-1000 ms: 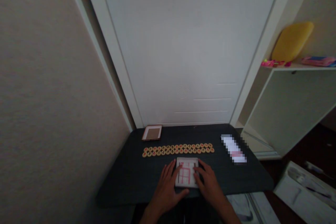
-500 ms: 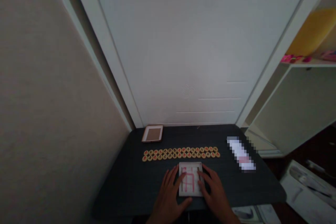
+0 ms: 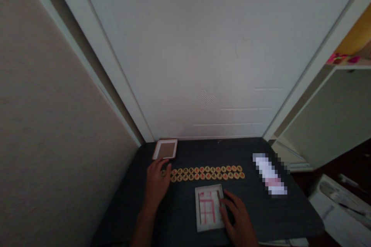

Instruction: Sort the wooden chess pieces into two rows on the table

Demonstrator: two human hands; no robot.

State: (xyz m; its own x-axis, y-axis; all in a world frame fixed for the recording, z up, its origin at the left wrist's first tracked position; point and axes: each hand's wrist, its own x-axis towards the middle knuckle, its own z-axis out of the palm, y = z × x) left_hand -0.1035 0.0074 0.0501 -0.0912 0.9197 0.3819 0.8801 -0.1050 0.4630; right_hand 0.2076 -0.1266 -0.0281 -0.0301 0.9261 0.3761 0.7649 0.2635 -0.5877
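Observation:
A small white board with red grid lines (image 3: pixel 209 207) lies near the front of a dark table (image 3: pixel 252 204). My right hand (image 3: pixel 237 216) rests on its right edge, fingers curled against it. Behind it runs a double row of round wooden pieces with red and dark marks (image 3: pixel 207 173). My left hand (image 3: pixel 156 179) has reached to the left end of that row, fingers spread over the first pieces, which it partly hides. Just beyond its fingertips sits a shallow white box with a brown inside (image 3: pixel 165 149).
A white pixelated object (image 3: pixel 270 174) lies at the table's right. A white door (image 3: pixel 191 54) stands behind the table, a beige wall (image 3: pixel 43 123) to the left, a white shelf unit (image 3: pixel 333 112) to the right. White things lie on the floor at lower right (image 3: pixel 342 200).
My left hand left the board's left edge and moved up and left to the end of the piece row. My right hand stays on the board. The view tilted slightly.

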